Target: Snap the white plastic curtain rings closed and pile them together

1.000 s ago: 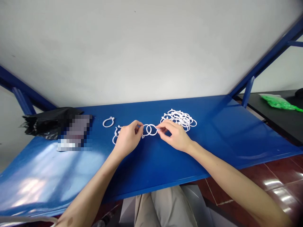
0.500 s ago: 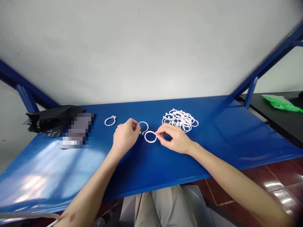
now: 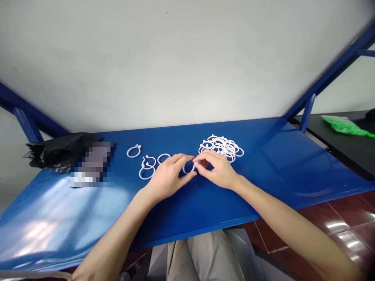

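My right hand (image 3: 218, 168) pinches a white plastic curtain ring (image 3: 189, 171) at its small eyelet end, over the middle of the table. My left hand (image 3: 170, 175) is curled round the same ring from the left, index finger above and thumb below, fingertips close to those of my right hand. Just left of my left hand lie several loose rings: an overlapping pair (image 3: 147, 173) and one ring (image 3: 164, 154) partly hidden behind the hand. Farther left is a single ring (image 3: 134, 152). Behind my right hand rests a heap of white rings (image 3: 224, 146).
The blue table (image 3: 263, 156) meets a pale wall (image 3: 175, 70) at the back. A crumpled black plastic bag (image 3: 61, 150) and a blurred-out flat item (image 3: 93, 162) lie at the left. On a dark table to the right sits a bright green packet (image 3: 347, 125).
My left hand has let go of a ring among those on the left and moved right to the ring in my right hand. My right hand has kept its pinch.
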The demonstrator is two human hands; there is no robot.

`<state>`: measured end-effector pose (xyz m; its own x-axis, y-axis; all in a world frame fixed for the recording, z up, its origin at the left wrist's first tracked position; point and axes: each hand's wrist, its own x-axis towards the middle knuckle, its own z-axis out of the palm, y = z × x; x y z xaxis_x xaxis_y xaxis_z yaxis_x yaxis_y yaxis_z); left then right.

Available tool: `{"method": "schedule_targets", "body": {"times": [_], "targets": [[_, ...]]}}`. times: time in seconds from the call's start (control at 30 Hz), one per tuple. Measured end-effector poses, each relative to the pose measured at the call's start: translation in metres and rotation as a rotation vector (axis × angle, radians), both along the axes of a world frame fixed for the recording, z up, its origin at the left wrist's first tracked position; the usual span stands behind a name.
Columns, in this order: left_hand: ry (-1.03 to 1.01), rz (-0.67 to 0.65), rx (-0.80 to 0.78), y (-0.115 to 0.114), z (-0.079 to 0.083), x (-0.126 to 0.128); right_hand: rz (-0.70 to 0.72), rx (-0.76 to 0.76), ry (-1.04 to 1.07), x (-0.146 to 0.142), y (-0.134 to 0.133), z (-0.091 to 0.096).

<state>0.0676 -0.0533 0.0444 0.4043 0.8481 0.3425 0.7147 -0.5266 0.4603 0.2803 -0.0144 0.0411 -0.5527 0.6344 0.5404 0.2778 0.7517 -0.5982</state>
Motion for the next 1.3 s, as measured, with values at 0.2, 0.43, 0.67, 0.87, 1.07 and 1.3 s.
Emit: {"method": "schedule_targets", "body": {"times": [0.2, 0.43, 0.67, 0.87, 1.07, 1.3], "targets": [[-0.013, -0.015, 0.034, 0.000, 0.000, 0.000, 0.027, -0.103, 0.039, -0.001, 0.000, -0.002], [-0.016, -0.085, 0.204, 0.002, -0.006, 0.003, 0.021, -0.193, 0.092, -0.003, 0.001, 0.001], [0.069, -0.078, 0.210, 0.005, -0.009, 0.001, -0.033, -0.095, 0.031, -0.004, 0.002, -0.004], [0.317, 0.285, 0.104, 0.016, -0.012, -0.021, -0.367, 0.041, -0.005, 0.019, 0.026, -0.001], [0.486, 0.377, -0.004, 0.022, -0.014, -0.038, -0.712, 0.074, -0.119, 0.046, 0.058, -0.004], [0.413, 0.427, -0.053, 0.020, -0.006, -0.033, -0.843, 0.064, -0.265, 0.050, 0.065, -0.011]]}}
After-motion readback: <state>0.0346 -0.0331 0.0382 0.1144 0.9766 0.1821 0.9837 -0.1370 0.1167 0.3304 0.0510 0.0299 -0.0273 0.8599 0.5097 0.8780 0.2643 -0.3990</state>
